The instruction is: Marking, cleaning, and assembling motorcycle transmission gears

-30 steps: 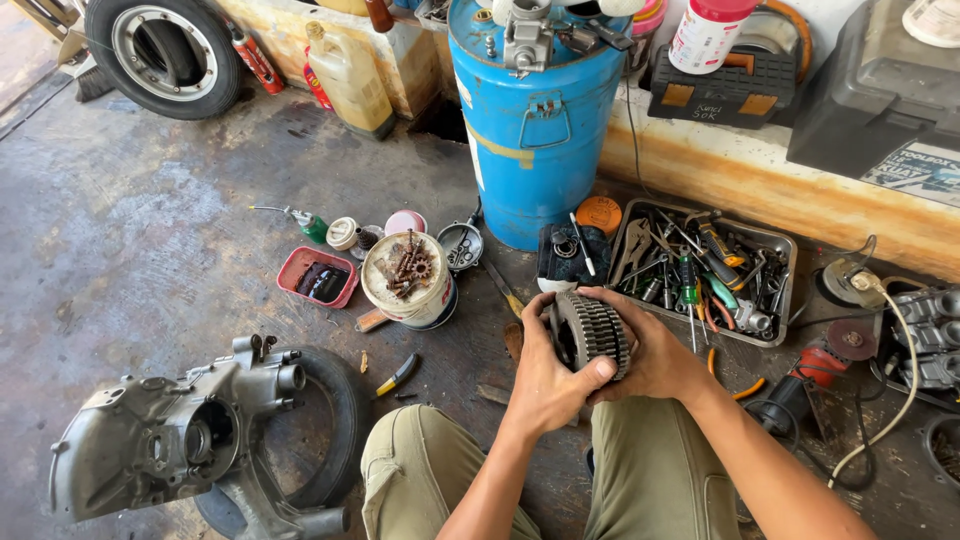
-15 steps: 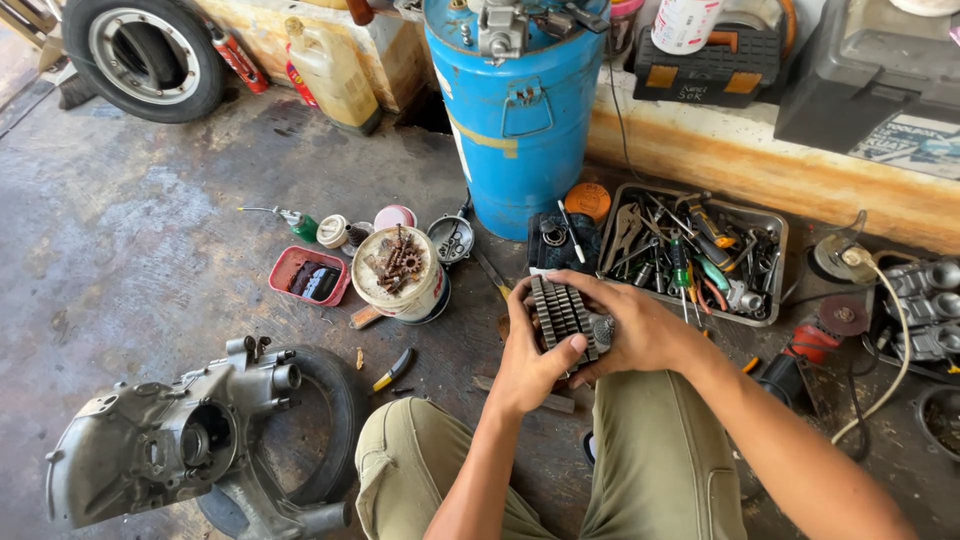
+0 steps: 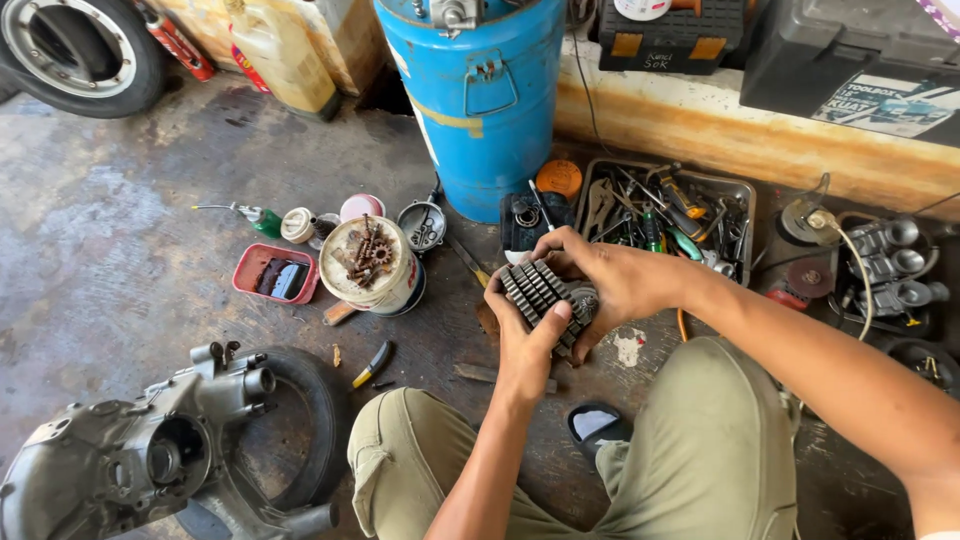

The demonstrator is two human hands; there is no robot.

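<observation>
Head view, looking down at an oil-stained concrete floor point(image 3: 120, 250): at far left a grey engine casing point(image 3: 110, 465) rests on a black tyre point(image 3: 300, 430), opened up with its inside bare. Next come a small red tray point(image 3: 275, 273), a few little tins, and a white tub point(image 3: 372, 265) holding rusty gears. A blue drum point(image 3: 480, 95) stands behind. In the middle, above the person's knees, the left hand point(image 3: 525, 335) cups a stack of toothed clutch plates point(image 3: 540, 292) from below, thumb pressed on the edge, while the right hand point(image 3: 610, 275) closes over its far side; both grip it, held clear of the floor. By my reading the stack is out of the casing and being handled as one pack; nothing shows it refitted yet. To the right sits a metal tray of tools point(image 3: 735, 195), then carburettor parts point(image 3: 890, 265).
</observation>
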